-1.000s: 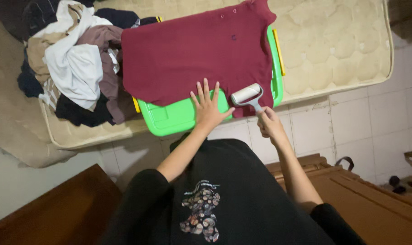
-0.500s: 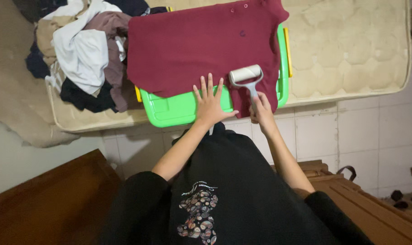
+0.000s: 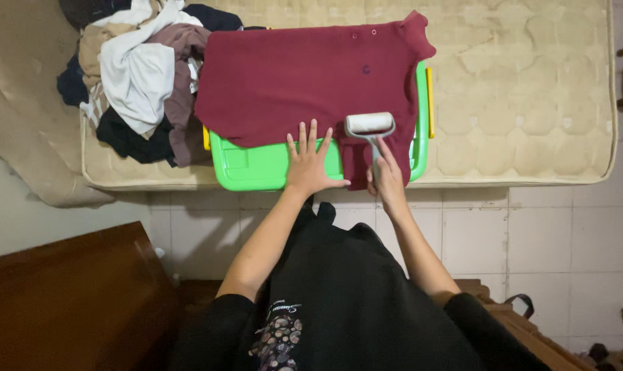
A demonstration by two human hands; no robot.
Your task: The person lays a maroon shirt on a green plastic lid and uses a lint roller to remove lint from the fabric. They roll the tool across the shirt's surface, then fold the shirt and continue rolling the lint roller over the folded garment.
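A dark red shirt (image 3: 304,79) lies spread flat over a green plastic bin lid (image 3: 256,168) on a beige mattress (image 3: 517,89). My left hand (image 3: 310,163) presses flat, fingers spread, on the shirt's lower edge and the lid. My right hand (image 3: 386,175) grips the grey handle of a lint roller (image 3: 370,125), whose white roll rests on the shirt near its lower right part.
A heap of mixed clothes (image 3: 136,75), white, brown and dark, sits on the mattress left of the shirt. White floor tiles (image 3: 517,233) run below the mattress edge. Brown wooden furniture (image 3: 64,302) stands at the lower left, more wood at the lower right.
The lint roller has moved up the shirt, away from its lower edge. My left hand stays pressed at the hem. The camera view has shifted down a little.
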